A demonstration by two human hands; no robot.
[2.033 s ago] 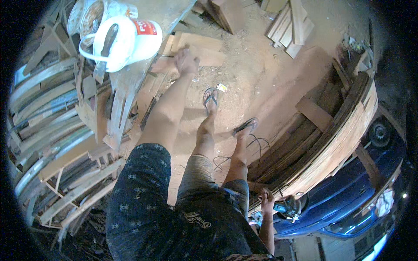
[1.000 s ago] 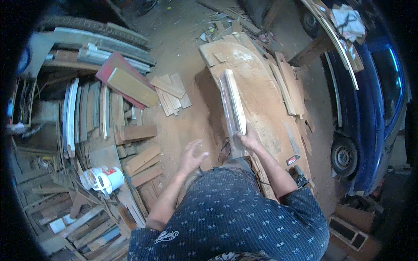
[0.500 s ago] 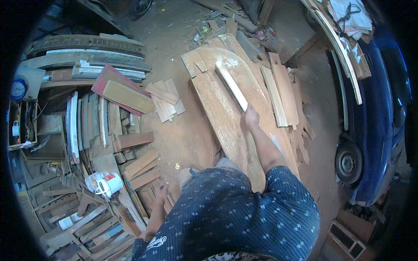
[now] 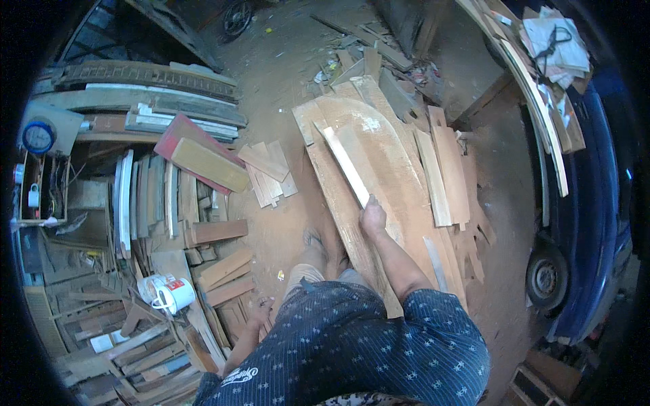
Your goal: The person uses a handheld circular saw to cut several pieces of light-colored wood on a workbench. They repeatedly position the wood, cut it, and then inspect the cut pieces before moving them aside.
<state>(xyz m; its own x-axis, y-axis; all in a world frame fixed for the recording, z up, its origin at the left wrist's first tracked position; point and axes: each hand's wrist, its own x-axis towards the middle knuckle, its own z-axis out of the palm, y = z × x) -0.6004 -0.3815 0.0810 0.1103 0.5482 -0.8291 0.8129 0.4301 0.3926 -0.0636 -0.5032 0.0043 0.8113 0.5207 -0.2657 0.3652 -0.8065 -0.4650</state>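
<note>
My right hand (image 4: 373,218) grips the near end of a long, narrow wooden strip (image 4: 347,166) with a pale, bright face. The strip points away from me over the left part of a large wooden board (image 4: 399,179), which has a rounded far end and a dusting of sawdust. Whether the strip rests on the board or hovers just above it, I cannot tell. My left hand (image 4: 261,312) hangs low at my left side, fingers loosely apart, with nothing visible in it. A thin grey strip (image 4: 435,264) lies on the board's near right part.
Planks (image 4: 447,176) lie along the board's right side. Stacked timber (image 4: 145,111), a red panel (image 4: 177,128), offcuts (image 4: 267,169) and a white bucket (image 4: 175,296) are on the left. A blue car (image 4: 586,223) stands at the right.
My right hand has swung the wooden strip leftward across the board and drawn it somewhat nearer. The whole view has shifted slightly. My left hand still hangs at my side.
</note>
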